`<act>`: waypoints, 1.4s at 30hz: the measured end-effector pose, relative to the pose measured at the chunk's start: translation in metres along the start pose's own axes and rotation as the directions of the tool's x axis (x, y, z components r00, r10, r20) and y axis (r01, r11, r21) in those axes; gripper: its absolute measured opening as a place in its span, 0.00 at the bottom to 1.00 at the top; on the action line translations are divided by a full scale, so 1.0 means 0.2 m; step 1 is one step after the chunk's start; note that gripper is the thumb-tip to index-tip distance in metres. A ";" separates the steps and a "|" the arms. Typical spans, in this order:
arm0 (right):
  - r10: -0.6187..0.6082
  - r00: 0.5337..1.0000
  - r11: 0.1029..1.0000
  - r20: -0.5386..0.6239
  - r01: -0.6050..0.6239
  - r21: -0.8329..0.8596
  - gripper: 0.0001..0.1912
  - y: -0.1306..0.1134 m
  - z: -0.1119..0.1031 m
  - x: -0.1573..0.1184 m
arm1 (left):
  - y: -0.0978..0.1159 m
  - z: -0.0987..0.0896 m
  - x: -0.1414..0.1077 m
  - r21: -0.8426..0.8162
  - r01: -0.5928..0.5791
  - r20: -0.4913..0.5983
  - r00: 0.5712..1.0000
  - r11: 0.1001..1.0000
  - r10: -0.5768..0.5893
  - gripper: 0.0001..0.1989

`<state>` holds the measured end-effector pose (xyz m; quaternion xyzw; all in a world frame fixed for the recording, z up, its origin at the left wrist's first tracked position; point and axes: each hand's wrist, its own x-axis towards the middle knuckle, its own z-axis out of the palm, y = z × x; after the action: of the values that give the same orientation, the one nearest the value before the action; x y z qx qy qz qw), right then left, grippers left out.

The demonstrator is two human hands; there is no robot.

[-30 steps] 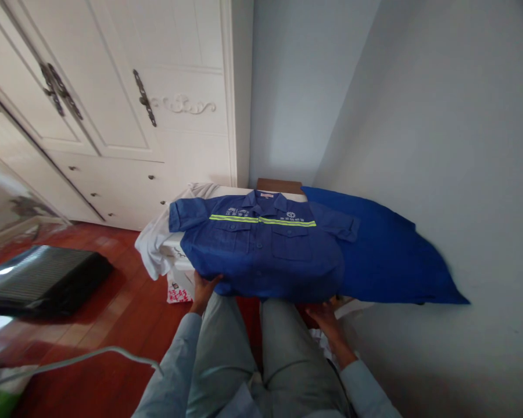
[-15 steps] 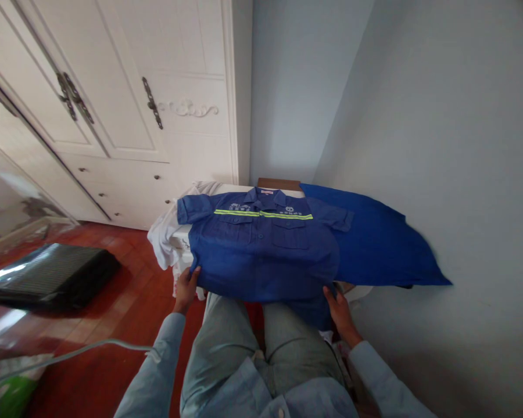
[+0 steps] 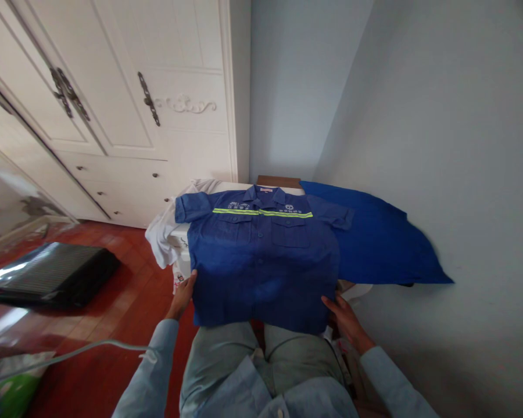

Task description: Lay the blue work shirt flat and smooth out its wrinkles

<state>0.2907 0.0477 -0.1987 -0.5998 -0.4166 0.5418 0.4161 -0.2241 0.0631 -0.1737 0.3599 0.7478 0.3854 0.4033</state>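
Observation:
A dark blue short-sleeved work shirt [image 3: 264,278] lies front up over a white surface, its lower part hanging down to my thighs. It has a collar, two chest pockets, white lettering and a yellow-green reflective stripe. My left hand [image 3: 183,296] is closed at the shirt's left side edge, fingers partly hidden. At the right side edge, above the hem, my right hand [image 3: 345,316] has the cloth between thumb and fingers. A brighter blue cloth [image 3: 379,244] spreads out from under the shirt's right sleeve toward the wall.
White fabric [image 3: 161,235] drapes off the left end of the white surface. Behind stands a white wardrobe [image 3: 192,58]; a grey wall [image 3: 453,145] closes off the right. On the red wood floor [image 3: 135,278] lies a black ribbed case [image 3: 52,276]. A pale cable [image 3: 100,343] crosses by my left forearm.
The shirt's lower part has come down and flattened, its hem now straighter and nearer me. Both hands have moved slightly toward me, the right one a little outward.

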 end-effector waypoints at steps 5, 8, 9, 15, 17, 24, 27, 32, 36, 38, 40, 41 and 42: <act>0.094 0.986 0.991 0.136 -0.106 0.082 0.38 0.05 0.00 -0.07 | -0.13 0.04 -0.09 -0.172 0.092 0.153 0.986 0.981 -0.066 0.46; 0.107 0.989 0.994 0.100 -0.106 -0.015 0.33 0.07 -0.01 -0.08 | -0.21 0.07 -0.11 -0.187 0.124 0.202 0.976 0.974 -0.086 0.46; 0.105 0.992 0.993 0.066 -0.101 -0.063 0.33 0.07 -0.01 -0.08 | -0.23 0.08 -0.12 -0.181 0.133 0.199 0.975 0.974 -0.096 0.45; 0.058 0.994 0.941 -0.095 -0.086 -0.326 0.34 0.08 -0.01 -0.08 | -0.27 0.07 -0.10 0.094 0.119 0.082 0.989 0.988 -0.127 0.40; 0.107 0.993 0.916 -0.044 -0.115 -0.385 0.36 0.07 -0.03 -0.09 | -0.26 0.06 -0.10 0.203 0.132 0.049 0.988 0.970 -0.145 0.38; 0.296 0.907 0.893 0.299 -0.151 -0.425 0.37 -0.19 -0.16 -0.13 | -0.12 0.20 -0.22 0.211 -0.329 -0.452 0.802 0.920 0.391 0.38; 0.230 0.889 0.927 0.397 -0.075 -0.369 0.37 -0.48 -0.19 -0.13 | 0.13 0.35 -0.29 0.166 -0.539 -0.388 0.734 0.825 0.558 0.31; -0.044 0.962 0.979 0.270 0.096 -0.181 0.35 -1.03 -0.18 -0.01 | 0.77 0.56 -0.30 0.168 -0.792 -0.266 0.537 0.587 0.801 0.20; -0.180 0.981 0.983 0.073 0.182 -0.031 0.27 -1.28 -0.20 0.26 | 1.19 0.71 -0.18 0.197 -0.838 -0.143 0.489 0.509 0.861 0.17; -0.184 0.980 0.981 -0.069 0.188 0.050 0.22 -1.33 -0.24 0.43 | 1.32 0.81 -0.10 0.234 -0.802 -0.109 0.540 0.549 0.835 0.17; -0.165 0.957 0.981 -0.239 0.184 0.059 0.22 -1.35 -0.28 0.58 | 1.39 0.90 -0.03 0.269 -0.739 -0.121 0.610 0.618 0.783 0.18; -0.152 0.937 0.984 -0.314 0.173 0.040 0.22 -1.35 -0.31 0.65 | 1.41 0.95 0.01 0.292 -0.715 -0.113 0.634 0.636 0.765 0.18; -0.140 0.919 0.988 -0.368 0.156 0.015 0.22 -1.34 -0.33 0.71 | 1.42 0.99 0.03 0.321 -0.702 -0.082 0.648 0.635 0.757 0.19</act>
<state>0.3525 0.2620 0.0183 -0.6479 -0.3639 0.3965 0.5390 0.0123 0.2520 -0.0041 0.6397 0.6183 0.4496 0.0800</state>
